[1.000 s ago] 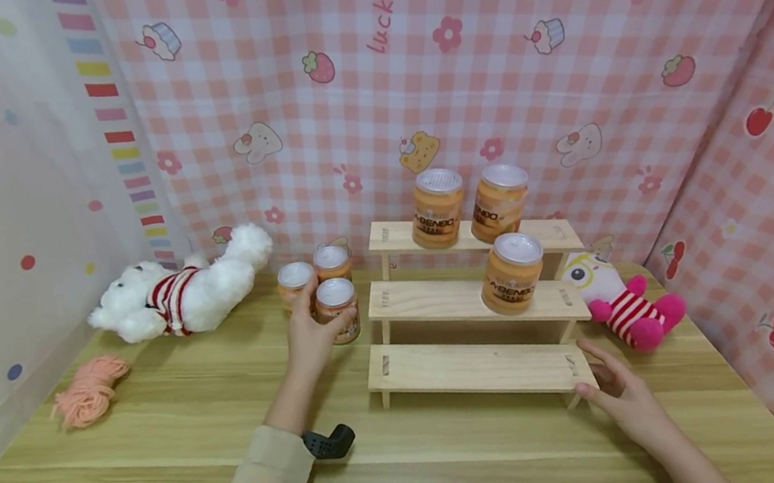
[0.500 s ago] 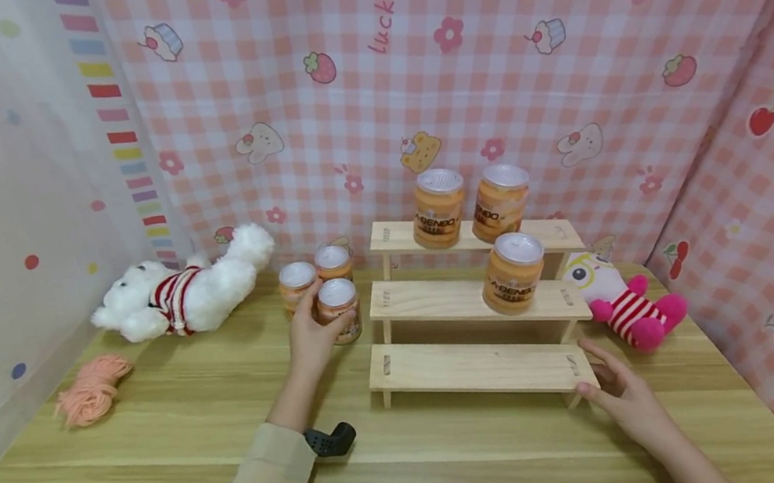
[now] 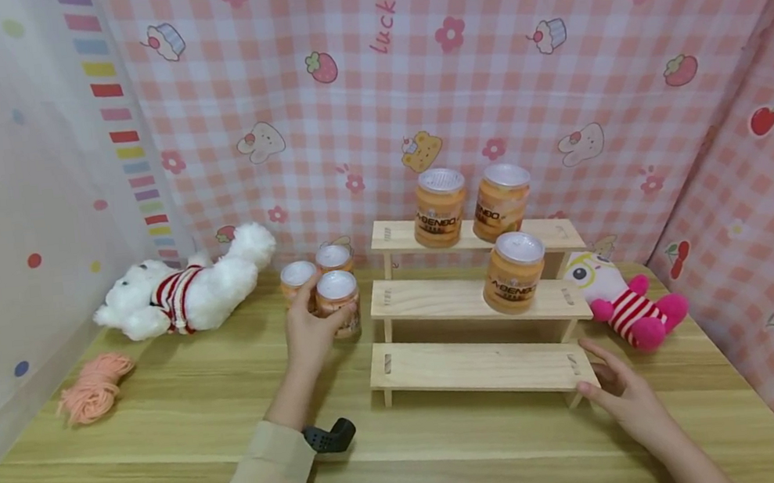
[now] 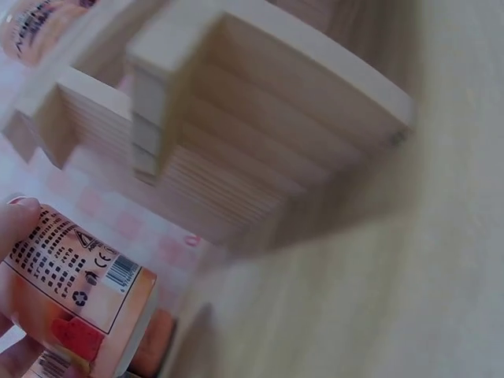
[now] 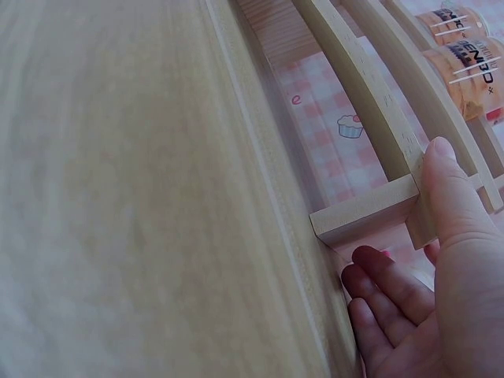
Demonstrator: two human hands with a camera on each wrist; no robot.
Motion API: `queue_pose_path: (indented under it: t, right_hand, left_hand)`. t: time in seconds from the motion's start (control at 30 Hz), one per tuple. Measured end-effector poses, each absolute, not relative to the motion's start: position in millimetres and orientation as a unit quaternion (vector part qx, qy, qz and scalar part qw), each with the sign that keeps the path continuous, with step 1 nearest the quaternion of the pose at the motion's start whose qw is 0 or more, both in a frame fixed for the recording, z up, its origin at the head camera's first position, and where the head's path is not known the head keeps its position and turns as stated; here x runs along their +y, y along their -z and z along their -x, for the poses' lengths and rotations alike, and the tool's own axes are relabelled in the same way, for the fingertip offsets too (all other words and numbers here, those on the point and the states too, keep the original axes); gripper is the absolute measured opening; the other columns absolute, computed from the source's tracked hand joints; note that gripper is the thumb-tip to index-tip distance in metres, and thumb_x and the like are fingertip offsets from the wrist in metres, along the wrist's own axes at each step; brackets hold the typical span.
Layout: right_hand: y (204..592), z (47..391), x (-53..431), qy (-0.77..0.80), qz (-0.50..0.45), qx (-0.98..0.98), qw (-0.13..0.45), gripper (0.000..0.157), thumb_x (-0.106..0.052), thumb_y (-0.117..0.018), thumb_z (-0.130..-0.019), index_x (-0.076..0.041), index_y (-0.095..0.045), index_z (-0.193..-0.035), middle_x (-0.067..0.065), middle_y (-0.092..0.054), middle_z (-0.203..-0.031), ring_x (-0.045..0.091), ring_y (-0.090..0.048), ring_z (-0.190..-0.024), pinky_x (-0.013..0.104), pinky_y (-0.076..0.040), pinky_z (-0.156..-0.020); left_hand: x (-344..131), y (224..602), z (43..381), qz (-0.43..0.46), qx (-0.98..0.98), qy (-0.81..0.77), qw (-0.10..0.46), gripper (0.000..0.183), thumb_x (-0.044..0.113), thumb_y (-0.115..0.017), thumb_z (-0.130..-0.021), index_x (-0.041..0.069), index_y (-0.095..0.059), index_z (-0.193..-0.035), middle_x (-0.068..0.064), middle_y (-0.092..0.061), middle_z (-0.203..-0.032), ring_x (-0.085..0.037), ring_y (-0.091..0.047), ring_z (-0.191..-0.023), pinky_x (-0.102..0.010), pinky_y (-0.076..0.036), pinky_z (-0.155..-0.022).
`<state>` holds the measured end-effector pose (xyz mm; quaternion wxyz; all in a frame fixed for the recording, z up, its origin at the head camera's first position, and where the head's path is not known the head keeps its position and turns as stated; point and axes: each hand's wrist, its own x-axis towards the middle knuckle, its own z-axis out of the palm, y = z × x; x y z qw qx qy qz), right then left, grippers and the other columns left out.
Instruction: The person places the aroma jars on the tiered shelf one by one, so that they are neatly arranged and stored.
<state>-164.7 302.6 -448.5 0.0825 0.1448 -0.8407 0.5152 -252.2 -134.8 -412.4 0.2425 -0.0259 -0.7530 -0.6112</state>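
Note:
My left hand [image 3: 310,332] pinches an orange can [image 3: 338,298] with a pale lid between thumb and fingers. In the left wrist view that can [image 4: 75,291] shows its barcode and its bottom edge, tilted and apparently just off the table. Two similar cans stand close behind: one can [image 3: 297,274] beside the fingers, another can [image 3: 334,258] at the back. My right hand [image 3: 623,398] grips the right end of the lowest tier of a three-tier wooden display stand [image 3: 478,366]. In the right wrist view the thumb [image 5: 445,181] lies on the shelf end, with the other fingers below.
On the top tier stand two cans, a left one [image 3: 440,208] and a right one [image 3: 502,202]; one can [image 3: 514,271] is on the middle tier. A plush dog [image 3: 183,290] and pink yarn [image 3: 96,388] lie left. A pink doll [image 3: 631,306] leans behind the stand's right side.
The can in my left hand has risen slightly from the table over the last half second. The right hand stays on the stand's end. The view has shifted a little.

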Motion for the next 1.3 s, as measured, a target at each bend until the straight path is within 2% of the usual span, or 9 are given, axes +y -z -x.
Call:
queue_pose_path:
  t: [0.17, 0.47, 0.73, 0.93, 1.0, 1.2, 1.3]
  right_hand:
    - [448, 166, 302, -0.512, -0.143, -0.843, 0.085, 0.059, 0.0, -0.062, -0.091, 0.005, -0.035, -0.143, 0.036, -0.057, -0.115, -0.005, -0.055, -0.099, 0.011, -0.043, -0.08]
    - [449, 166, 302, -0.507, -0.144, -0.845, 0.092, 0.059, 0.002, -0.063, -0.09, 0.005, -0.037, -0.142, 0.027, -0.062, -0.111, -0.005, -0.056, -0.098, 0.012, -0.045, -0.078]
    - [449, 166, 302, -0.512, -0.146, -0.842, 0.09, 0.059, 0.002, -0.063, -0.09, 0.005, -0.036, -0.143, 0.034, -0.059, -0.113, -0.005, -0.056, -0.099, 0.012, -0.044, -0.079]
    - [450, 166, 304, -0.511, -0.141, -0.843, 0.089, 0.059, 0.001, -0.063, -0.09, 0.004, -0.037, -0.142, 0.015, -0.066, -0.109, -0.004, -0.057, -0.098, 0.012, -0.045, -0.079]
    - [450, 165, 304, -0.512, -0.139, -0.843, 0.088, 0.059, 0.001, -0.063, -0.09, 0.004, -0.036, -0.142, 0.014, -0.066, -0.109, -0.004, -0.057, -0.098, 0.012, -0.045, -0.079]
    - [449, 165, 303, -0.511, -0.14, -0.844, 0.086, 0.059, 0.001, -0.063, -0.09, 0.006, -0.036, -0.142, 0.027, -0.062, -0.11, -0.004, -0.057, -0.098, 0.012, -0.045, -0.079]
    - [450, 165, 303, -0.514, -0.14, -0.842, 0.086, 0.059, 0.001, -0.063, -0.091, 0.005, -0.036, -0.142, 0.019, -0.065, -0.11, -0.004, -0.057, -0.098, 0.012, -0.045, -0.078]
  left_hand:
    - [-135, 399, 248, 0.035, -0.743, 0.618, 0.255, 0.073, 0.005, -0.084, -0.073, -0.002, -0.049, -0.136, -0.019, -0.056, -0.122, -0.029, -0.055, -0.109, -0.04, -0.048, -0.09]
    - [-133, 373, 237, 0.028, -0.743, 0.611, 0.272, 0.072, 0.009, -0.085, -0.072, 0.003, -0.052, -0.136, -0.016, -0.058, -0.115, -0.025, -0.058, -0.097, -0.038, -0.052, -0.079]
    - [-130, 353, 227, 0.04, -0.735, 0.616, 0.281, 0.075, 0.014, -0.087, -0.071, 0.009, -0.053, -0.137, -0.016, -0.058, -0.118, -0.03, -0.057, -0.097, -0.042, -0.049, -0.083]
    - [-121, 339, 219, 0.055, -0.725, 0.627, 0.279, 0.076, 0.017, -0.088, -0.069, 0.009, -0.054, -0.136, -0.014, -0.059, -0.118, -0.027, -0.055, -0.103, -0.042, -0.049, -0.084]
    - [-117, 334, 216, 0.065, -0.719, 0.634, 0.276, 0.075, 0.015, -0.087, -0.07, 0.007, -0.053, -0.136, -0.015, -0.059, -0.118, -0.026, -0.054, -0.105, -0.04, -0.048, -0.085]
    - [-104, 328, 213, 0.079, -0.704, 0.66, 0.248, 0.075, 0.011, -0.087, -0.07, 0.008, -0.052, -0.137, -0.013, -0.058, -0.117, -0.023, -0.057, -0.101, -0.029, -0.052, -0.078]
    - [-96, 328, 212, 0.088, -0.705, 0.658, 0.248, 0.076, 0.013, -0.087, -0.069, 0.009, -0.053, -0.136, -0.013, -0.059, -0.117, -0.024, -0.059, -0.1, -0.029, -0.053, -0.076]
